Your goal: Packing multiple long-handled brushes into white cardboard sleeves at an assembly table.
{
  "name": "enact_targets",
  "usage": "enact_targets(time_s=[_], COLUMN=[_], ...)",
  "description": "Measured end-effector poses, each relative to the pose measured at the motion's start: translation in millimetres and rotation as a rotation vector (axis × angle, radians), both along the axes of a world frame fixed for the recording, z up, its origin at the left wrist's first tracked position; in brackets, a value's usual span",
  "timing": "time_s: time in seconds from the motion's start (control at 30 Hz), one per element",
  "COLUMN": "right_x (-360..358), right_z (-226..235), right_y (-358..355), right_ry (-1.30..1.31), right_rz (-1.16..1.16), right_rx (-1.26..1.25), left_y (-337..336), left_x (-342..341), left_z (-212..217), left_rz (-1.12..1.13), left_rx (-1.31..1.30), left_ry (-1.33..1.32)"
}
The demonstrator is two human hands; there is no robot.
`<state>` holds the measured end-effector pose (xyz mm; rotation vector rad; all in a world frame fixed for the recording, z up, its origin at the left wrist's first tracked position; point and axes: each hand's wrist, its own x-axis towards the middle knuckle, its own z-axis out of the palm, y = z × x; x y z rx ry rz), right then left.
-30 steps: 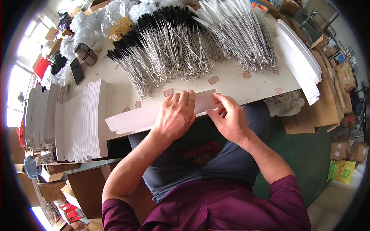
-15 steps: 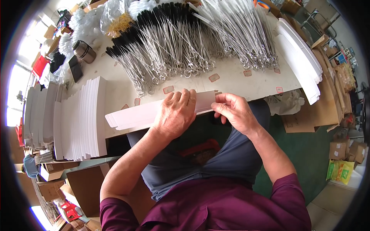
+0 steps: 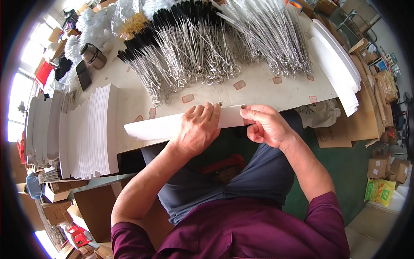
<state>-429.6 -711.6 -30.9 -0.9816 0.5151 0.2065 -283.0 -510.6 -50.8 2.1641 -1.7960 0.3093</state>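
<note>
A long, narrow white paper box (image 3: 155, 127) lies along the near edge of the table, its plain side facing up. My left hand (image 3: 198, 128) grips it around the middle, fingers over the far side. At its right end, my right hand (image 3: 268, 125) pinches the end between thumb and forefinger, with the other fingers curled in. Beyond the hands lie wire brushes with black bristles (image 3: 194, 47), their ring ends toward me. A bundle with pale bristles (image 3: 276, 39) spreads to their right.
White flat cartons (image 3: 88, 134) stand in a row at left; more white boxes (image 3: 334, 69) are stacked at right. A flask (image 3: 93, 56) and a dark phone (image 3: 83, 75) sit at the far left. Cardboard boxes (image 3: 377, 167) stand on the floor at right.
The white box has turned over from its open, flapped side to a smooth face and shifted slightly right. My right thumb has moved up onto its end.
</note>
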Motion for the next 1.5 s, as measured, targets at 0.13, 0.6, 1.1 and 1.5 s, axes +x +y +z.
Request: enact_targets(time_s=[0.13, 0.6, 1.1, 1.5], right_x=[-1.8, 26.1, 38.1, 42.8], right_z=[-1.0, -21.9, -28.5, -31.8], right_y=[7.0, 1.6, 3.8, -5.5], right_ry=[-0.116, -0.639, -0.699, -0.693], right_rz=[-0.01, 0.383, 0.359, 0.312], right_rx=[-0.715, -1.805, -1.854, -1.933], left_y=[-2.3, -3.8, 23.4, 32.2], left_x=[6.4, 5.0, 22.2, 37.2], left_z=[-2.1, 3.6, 6.9, -2.4], left_rz=[0.047, 0.066, 0.11, 0.183], left_rx=[0.065, 0.057, 0.09, 0.086], left_ry=[0.069, 0.263, 0.277, 0.202])
